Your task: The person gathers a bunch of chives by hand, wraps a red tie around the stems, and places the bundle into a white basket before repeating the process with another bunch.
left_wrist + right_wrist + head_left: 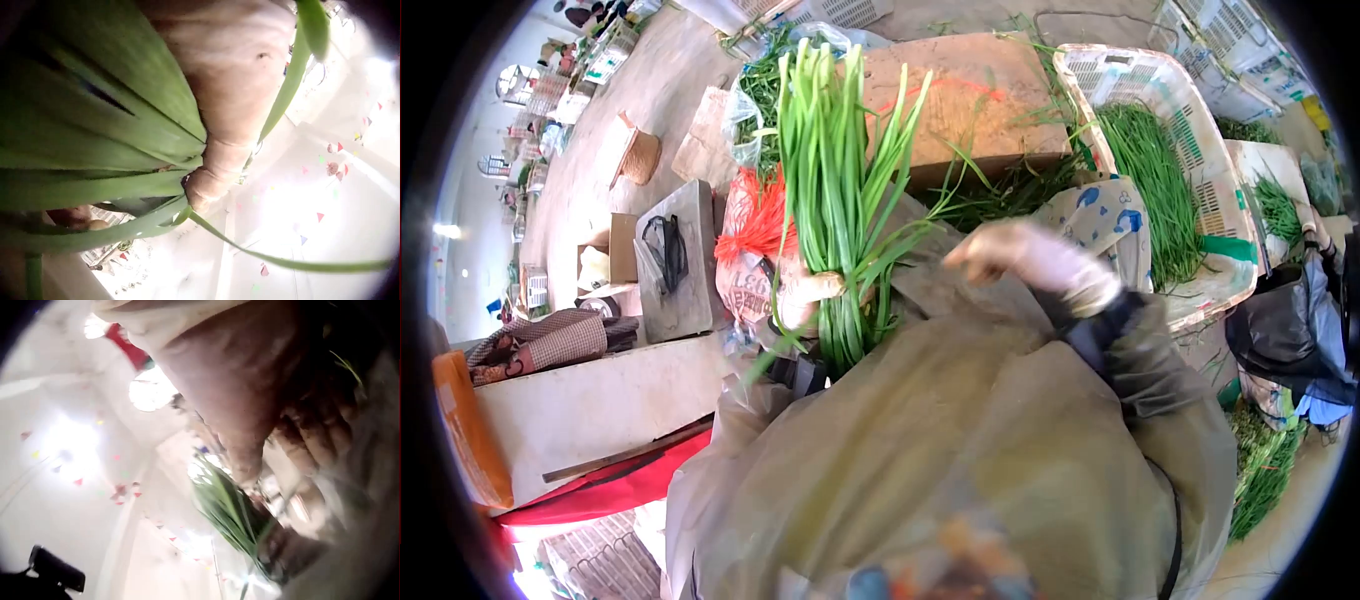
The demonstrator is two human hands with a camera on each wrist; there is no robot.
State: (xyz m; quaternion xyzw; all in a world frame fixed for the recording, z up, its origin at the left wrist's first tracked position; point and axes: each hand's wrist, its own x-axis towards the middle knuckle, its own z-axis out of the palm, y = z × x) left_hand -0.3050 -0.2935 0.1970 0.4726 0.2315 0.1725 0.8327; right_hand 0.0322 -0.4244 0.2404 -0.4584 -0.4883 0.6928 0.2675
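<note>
My left hand [808,297] grips a thick bunch of long, flat green chives [825,180] around its lower part. The bunch stands upright in front of my body, and a few blades splay out to the right. In the left wrist view, the thumb [219,162] lies across the leaves [100,125]. My right hand [1010,255], blurred, is over the apron [960,350], to the right of the bunch. In the right wrist view its fingers [312,440] hang loosely bent with nothing between them.
A white plastic crate [1120,65] of cut chives [1150,190] stands at the right. Ahead is a brown board [970,95] with loose greens around it. Red plastic ties [750,210] lie on a printed sack [745,290] at my left, near a grey stool [685,300].
</note>
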